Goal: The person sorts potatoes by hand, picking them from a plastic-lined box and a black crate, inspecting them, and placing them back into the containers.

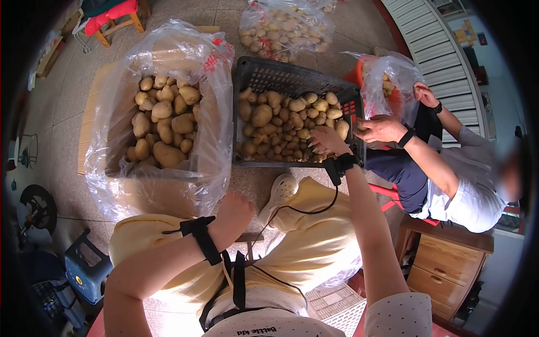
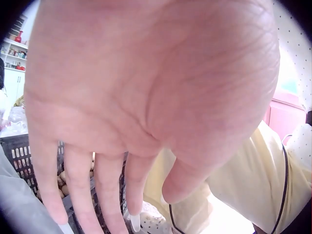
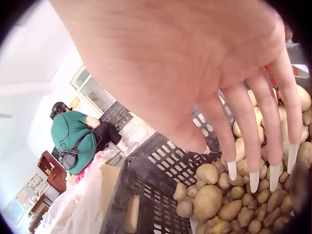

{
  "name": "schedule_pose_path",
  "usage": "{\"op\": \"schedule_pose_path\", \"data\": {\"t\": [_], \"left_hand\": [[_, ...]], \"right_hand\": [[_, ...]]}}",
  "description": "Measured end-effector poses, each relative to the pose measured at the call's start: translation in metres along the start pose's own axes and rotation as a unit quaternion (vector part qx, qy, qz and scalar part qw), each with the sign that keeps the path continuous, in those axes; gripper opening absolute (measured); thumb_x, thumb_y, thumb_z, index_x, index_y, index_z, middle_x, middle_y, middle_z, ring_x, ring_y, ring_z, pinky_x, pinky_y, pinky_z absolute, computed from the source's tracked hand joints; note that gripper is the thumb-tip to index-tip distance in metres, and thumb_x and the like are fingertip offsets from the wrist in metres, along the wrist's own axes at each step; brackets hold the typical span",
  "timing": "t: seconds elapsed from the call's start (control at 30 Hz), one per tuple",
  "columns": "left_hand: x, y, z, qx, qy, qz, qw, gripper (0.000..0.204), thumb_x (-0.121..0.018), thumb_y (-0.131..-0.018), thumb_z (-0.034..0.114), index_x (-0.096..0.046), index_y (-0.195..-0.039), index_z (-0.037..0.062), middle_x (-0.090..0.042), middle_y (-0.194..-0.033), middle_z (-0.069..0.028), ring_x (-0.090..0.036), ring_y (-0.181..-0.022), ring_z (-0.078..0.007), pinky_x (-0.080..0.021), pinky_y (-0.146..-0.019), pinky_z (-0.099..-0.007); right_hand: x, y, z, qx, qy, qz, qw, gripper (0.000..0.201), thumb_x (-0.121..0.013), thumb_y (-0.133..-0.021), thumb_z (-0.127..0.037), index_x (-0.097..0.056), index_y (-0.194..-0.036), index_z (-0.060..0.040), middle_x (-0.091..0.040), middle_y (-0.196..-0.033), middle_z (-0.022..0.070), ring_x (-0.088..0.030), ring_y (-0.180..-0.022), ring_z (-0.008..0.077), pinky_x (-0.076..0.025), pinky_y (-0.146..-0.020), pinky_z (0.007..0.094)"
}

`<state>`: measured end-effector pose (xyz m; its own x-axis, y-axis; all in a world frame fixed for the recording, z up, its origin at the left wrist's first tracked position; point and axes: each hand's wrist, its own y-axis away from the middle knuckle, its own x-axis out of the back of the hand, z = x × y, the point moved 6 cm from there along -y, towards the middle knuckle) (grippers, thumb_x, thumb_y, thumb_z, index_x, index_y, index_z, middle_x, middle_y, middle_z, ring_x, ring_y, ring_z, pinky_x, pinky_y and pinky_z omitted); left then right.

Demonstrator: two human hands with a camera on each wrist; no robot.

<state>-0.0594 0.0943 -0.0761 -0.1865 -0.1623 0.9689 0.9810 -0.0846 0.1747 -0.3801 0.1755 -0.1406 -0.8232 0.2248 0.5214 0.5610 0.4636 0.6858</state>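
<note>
My right hand [image 1: 331,140] is over the right part of the black plastic crate [image 1: 297,79], palm down, its fingers long and slightly apart, the thumb off to one side – clamped on nothing that I can see. The potatoes [image 1: 279,122] lie loose in that crate, mostly small ones near my fingertips, with a large potato [image 3: 208,202] beside them in the right wrist view. Whether my nails touch the pile I cannot tell.

My left hand [image 1: 234,215] hangs idle above my lap, its fingers loose and holding nothing, well apart from the crate. Just beyond the gap to the left stands the cardboard box [image 1: 147,194], lined with a clear plastic bag [image 1: 109,135]; the potatoes inside it look bigger on the whole. At the crate's right end another person's hand [image 1: 383,129] reaches in beside mine.

I take the step in hand to be choosing among the potatoes, before any grip. As I judge it, the next move calls for curling fingers and thumb round one potato and lifting it over the crate wall – without bumping that neighbouring hand.
</note>
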Motion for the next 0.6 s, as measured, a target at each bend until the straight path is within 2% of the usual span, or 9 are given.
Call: {"op": "schedule_pose_path", "data": {"t": [0.6], "left_hand": [[-0.003,0.001,0.002,0.003,-0.023,-0.012,1.0,0.011,-0.056,-0.077,0.016,-0.063,-0.082,0.0093,-0.062,-0.077,-0.0037,-0.058,-0.081,-0.0197,-0.042,-0.073,-0.0345]], "right_hand": [[0.003,-0.01,0.015,-0.027,0.018,-0.004,0.999,0.046,-0.056,-0.085,-0.048,-0.062,-0.107,-0.0088,-0.068,-0.088,0.0053,-0.064,-0.07,0.0141,-0.05,-0.062,0.0293]]}}
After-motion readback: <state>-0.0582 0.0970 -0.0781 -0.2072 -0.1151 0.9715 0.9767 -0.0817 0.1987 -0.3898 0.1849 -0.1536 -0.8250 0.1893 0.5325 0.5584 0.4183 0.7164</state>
